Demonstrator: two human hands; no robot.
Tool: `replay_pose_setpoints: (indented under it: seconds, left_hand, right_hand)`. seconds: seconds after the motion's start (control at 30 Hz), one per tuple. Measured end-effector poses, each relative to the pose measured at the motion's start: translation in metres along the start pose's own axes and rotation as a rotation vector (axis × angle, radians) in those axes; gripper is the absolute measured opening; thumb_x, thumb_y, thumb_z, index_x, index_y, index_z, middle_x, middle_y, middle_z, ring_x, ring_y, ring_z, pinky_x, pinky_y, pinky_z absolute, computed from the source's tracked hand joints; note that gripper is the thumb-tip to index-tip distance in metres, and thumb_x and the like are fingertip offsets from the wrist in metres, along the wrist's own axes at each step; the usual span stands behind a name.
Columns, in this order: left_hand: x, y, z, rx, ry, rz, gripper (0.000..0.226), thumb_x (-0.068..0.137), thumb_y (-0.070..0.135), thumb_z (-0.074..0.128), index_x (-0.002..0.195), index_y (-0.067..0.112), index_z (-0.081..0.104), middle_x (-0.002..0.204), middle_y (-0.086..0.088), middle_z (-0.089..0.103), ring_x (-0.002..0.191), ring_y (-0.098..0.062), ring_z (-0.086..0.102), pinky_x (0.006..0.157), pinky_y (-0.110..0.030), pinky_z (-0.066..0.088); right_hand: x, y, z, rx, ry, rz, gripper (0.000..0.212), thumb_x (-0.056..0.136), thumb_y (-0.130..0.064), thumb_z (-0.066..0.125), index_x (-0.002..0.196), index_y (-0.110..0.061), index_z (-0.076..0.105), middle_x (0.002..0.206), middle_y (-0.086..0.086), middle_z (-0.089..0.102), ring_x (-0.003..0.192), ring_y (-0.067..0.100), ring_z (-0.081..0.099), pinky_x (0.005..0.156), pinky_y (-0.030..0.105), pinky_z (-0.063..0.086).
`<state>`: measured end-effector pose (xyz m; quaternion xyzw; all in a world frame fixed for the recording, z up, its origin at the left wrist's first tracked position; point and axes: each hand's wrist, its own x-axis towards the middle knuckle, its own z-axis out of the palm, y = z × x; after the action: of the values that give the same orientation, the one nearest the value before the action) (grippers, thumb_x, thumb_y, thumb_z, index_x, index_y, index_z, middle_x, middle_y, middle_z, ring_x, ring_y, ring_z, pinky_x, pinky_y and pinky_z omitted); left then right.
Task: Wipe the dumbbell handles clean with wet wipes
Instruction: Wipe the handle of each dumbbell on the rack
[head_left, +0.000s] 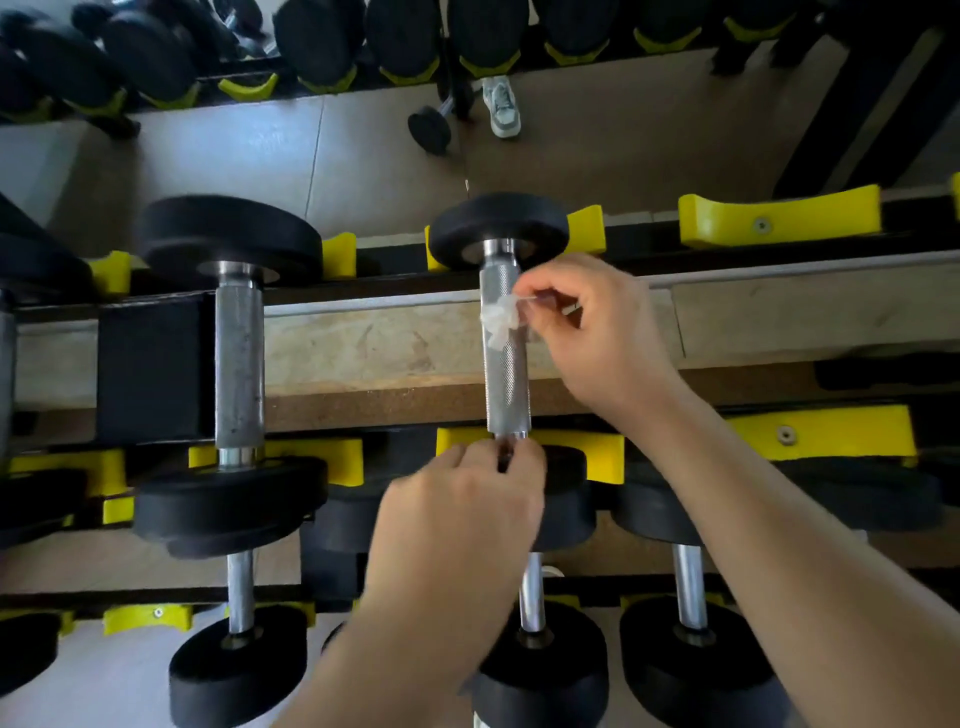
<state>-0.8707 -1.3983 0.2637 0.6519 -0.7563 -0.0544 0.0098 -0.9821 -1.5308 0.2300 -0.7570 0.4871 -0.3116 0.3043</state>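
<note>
A black dumbbell with a knurled steel handle (506, 364) lies across the upper rack in the middle of the view. My right hand (597, 332) pinches a small crumpled white wet wipe (500, 318) against the upper part of that handle. My left hand (462, 514) grips the near end of the same dumbbell, covering its near weight head. The far weight head (498, 226) rests in a yellow cradle.
A second dumbbell with a dull, spotted handle (239, 358) lies to the left on the same rack. Smaller dumbbells (688, 592) sit on the lower tier. Yellow cradles (779, 218) stand without dumbbells at the right. A mirror behind reflects the rack and a shoe (501, 106).
</note>
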Motion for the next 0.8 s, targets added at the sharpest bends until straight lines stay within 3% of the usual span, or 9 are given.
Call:
replay_pose_setpoints:
  seconds: [0.13, 0.2, 0.27, 0.37, 0.5, 0.6, 0.67, 0.73, 0.8]
  left_hand:
    - [-0.005, -0.028, 0.009, -0.101, 0.046, 0.137, 0.049, 0.057, 0.018, 0.085, 0.104, 0.013, 0.07, 0.073, 0.003, 0.068, 0.054, -0.021, 0.062, 0.039, -0.03, 0.049]
    - [-0.006, -0.034, 0.009, -0.253, 0.081, 0.154, 0.036, 0.072, 0.02, 0.061, 0.106, 0.013, 0.071, 0.076, 0.003, 0.069, 0.058, -0.02, 0.064, 0.043, -0.029, 0.051]
    - [-0.005, -0.038, 0.011, -0.408, 0.114, 0.156, 0.039, 0.078, 0.023, 0.049, 0.11, 0.015, 0.071, 0.088, 0.005, 0.073, 0.069, -0.016, 0.068, 0.052, -0.027, 0.054]
    - [-0.001, -0.042, 0.028, -0.557, 0.171, 0.179, 0.036, 0.081, 0.013, 0.06, 0.115, 0.017, 0.069, 0.102, 0.009, 0.072, 0.085, -0.008, 0.069, 0.067, -0.026, 0.056]
    - [-0.007, -0.047, 0.051, -0.798, 0.233, 0.088, 0.038, 0.079, -0.002, 0.067, 0.114, 0.014, 0.07, 0.112, 0.01, 0.068, 0.104, -0.005, 0.065, 0.084, -0.029, 0.055]
    - [-0.009, -0.047, 0.045, -0.604, 0.23, 0.063, 0.031, 0.077, 0.007, 0.063, 0.106, 0.017, 0.069, 0.101, 0.009, 0.068, 0.097, -0.013, 0.062, 0.079, -0.032, 0.054]
    - [-0.006, -0.038, 0.029, -0.381, 0.152, 0.088, 0.028, 0.078, 0.021, 0.055, 0.104, 0.021, 0.064, 0.093, 0.009, 0.068, 0.089, -0.017, 0.06, 0.068, -0.035, 0.055]
    - [0.0, -0.026, 0.018, -0.263, 0.051, 0.082, 0.036, 0.08, 0.032, 0.05, 0.115, 0.029, 0.055, 0.092, 0.009, 0.067, 0.084, -0.02, 0.061, 0.059, -0.037, 0.055]
    - [0.002, -0.014, 0.009, -0.164, -0.001, 0.075, 0.041, 0.082, 0.039, 0.06, 0.121, 0.035, 0.049, 0.085, 0.006, 0.065, 0.07, -0.022, 0.061, 0.049, -0.032, 0.05]
  right_hand:
    - [-0.058, -0.008, -0.001, 0.009, -0.268, 0.091, 0.016, 0.092, -0.015, 0.061, 0.1, -0.027, 0.066, 0.092, -0.016, 0.061, 0.086, -0.007, 0.055, 0.075, 0.008, 0.042]
    - [-0.06, -0.012, -0.002, 0.062, -0.206, 0.083, 0.015, 0.09, -0.013, 0.063, 0.101, -0.023, 0.068, 0.094, -0.013, 0.063, 0.087, -0.004, 0.058, 0.077, 0.009, 0.045]
    - [-0.035, -0.016, -0.002, 0.034, -0.027, 0.03, 0.011, 0.09, -0.013, 0.063, 0.099, -0.017, 0.068, 0.091, -0.008, 0.063, 0.082, 0.002, 0.058, 0.072, 0.013, 0.045]
    - [-0.003, -0.016, -0.002, -0.072, 0.087, -0.014, 0.011, 0.09, -0.016, 0.064, 0.1, -0.017, 0.066, 0.093, -0.007, 0.059, 0.081, 0.004, 0.054, 0.069, 0.013, 0.039]
    - [-0.034, -0.009, -0.001, -0.115, -0.116, -0.04, 0.012, 0.087, -0.014, 0.065, 0.098, -0.02, 0.068, 0.097, -0.011, 0.056, 0.081, -0.002, 0.05, 0.071, 0.006, 0.036]
    - [-0.044, -0.008, -0.002, -0.106, -0.185, -0.038, 0.013, 0.087, -0.011, 0.065, 0.095, -0.021, 0.068, 0.093, -0.012, 0.057, 0.082, -0.003, 0.052, 0.073, 0.005, 0.038]
    - [-0.023, -0.008, -0.001, -0.138, -0.052, -0.045, 0.011, 0.088, -0.011, 0.064, 0.097, -0.018, 0.067, 0.095, -0.011, 0.054, 0.079, -0.003, 0.05, 0.072, 0.005, 0.038]
    - [0.001, -0.008, 0.0, -0.133, 0.072, -0.055, 0.012, 0.088, -0.01, 0.063, 0.098, -0.014, 0.069, 0.097, -0.011, 0.053, 0.08, -0.001, 0.05, 0.074, 0.007, 0.039]
    - [0.0, -0.005, 0.001, -0.134, 0.034, -0.062, 0.012, 0.088, -0.009, 0.063, 0.097, -0.014, 0.07, 0.097, -0.009, 0.057, 0.085, 0.004, 0.053, 0.074, 0.011, 0.041]
